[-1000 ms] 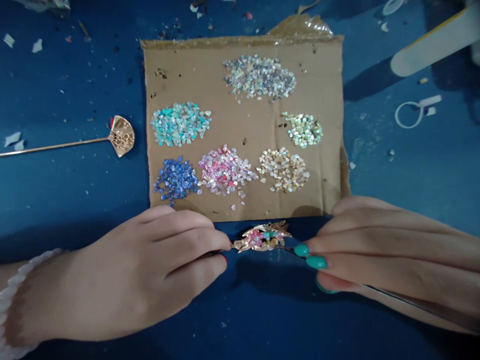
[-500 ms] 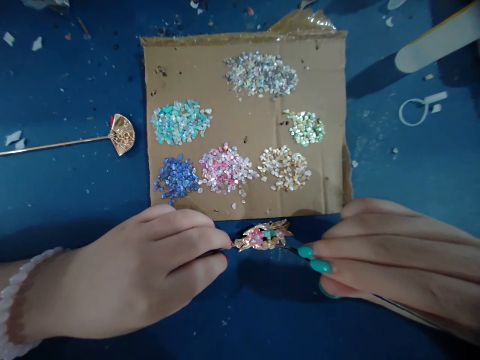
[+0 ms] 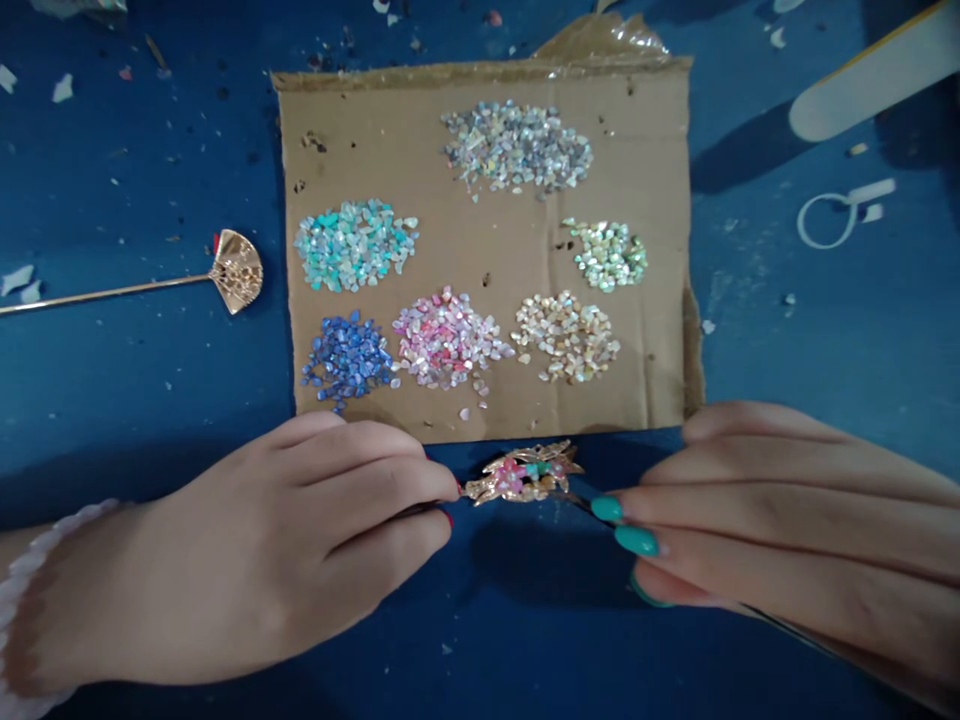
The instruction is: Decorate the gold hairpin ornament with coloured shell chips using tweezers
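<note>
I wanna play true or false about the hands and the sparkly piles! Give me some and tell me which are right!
1. The left hand pinches one end of the ornament. True.
2. The right hand holds a thin tool. True.
3. The right hand's nails are red. False: they are teal.
4. The fan lies on the cardboard. False: it lies left of it.
5. Only four piles are on the cardboard. False: there are six.

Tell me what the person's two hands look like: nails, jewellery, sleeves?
The left hand has a pale beaded bracelet at the wrist and red nails. The right hand has glossy, rounded teal nails, with no jewellery in view. No sleeve shows on either.
</note>
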The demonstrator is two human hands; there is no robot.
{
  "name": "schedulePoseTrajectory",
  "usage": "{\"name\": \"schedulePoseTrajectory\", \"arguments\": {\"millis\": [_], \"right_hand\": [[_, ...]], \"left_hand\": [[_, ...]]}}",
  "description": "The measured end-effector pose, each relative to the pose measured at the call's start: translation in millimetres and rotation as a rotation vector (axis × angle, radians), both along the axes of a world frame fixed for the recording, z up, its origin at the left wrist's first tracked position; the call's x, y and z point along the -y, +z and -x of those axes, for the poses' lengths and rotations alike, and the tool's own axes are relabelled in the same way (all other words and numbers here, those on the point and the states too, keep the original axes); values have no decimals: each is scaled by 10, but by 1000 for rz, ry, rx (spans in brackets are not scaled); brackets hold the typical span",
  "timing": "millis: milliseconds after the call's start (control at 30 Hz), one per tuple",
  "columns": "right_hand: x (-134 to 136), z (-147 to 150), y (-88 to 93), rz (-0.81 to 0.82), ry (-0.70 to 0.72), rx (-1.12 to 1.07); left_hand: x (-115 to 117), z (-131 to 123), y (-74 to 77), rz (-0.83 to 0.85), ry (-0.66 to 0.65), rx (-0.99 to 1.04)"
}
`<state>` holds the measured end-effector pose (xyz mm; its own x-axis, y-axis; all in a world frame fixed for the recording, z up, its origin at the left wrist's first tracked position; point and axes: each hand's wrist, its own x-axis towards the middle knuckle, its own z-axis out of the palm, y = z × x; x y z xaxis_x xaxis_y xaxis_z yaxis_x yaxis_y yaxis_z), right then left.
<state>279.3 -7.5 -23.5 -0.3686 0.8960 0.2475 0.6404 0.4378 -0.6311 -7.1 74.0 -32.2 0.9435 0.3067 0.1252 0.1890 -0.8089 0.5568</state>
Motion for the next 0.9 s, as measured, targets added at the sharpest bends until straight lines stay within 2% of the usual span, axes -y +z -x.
{"name": "schedulePoseTrajectory", "arguments": {"millis": [600, 767, 900], "right_hand": [[-19, -5, 1, -26, 22, 11], [-13, -5, 4, 30, 3, 26], [-9, -3, -22, -13, 30, 20]], "left_hand": [[2, 7, 2, -7, 1, 2], [-2, 4, -14, -4, 10, -4], [9, 7, -9, -8, 10, 2]]}}
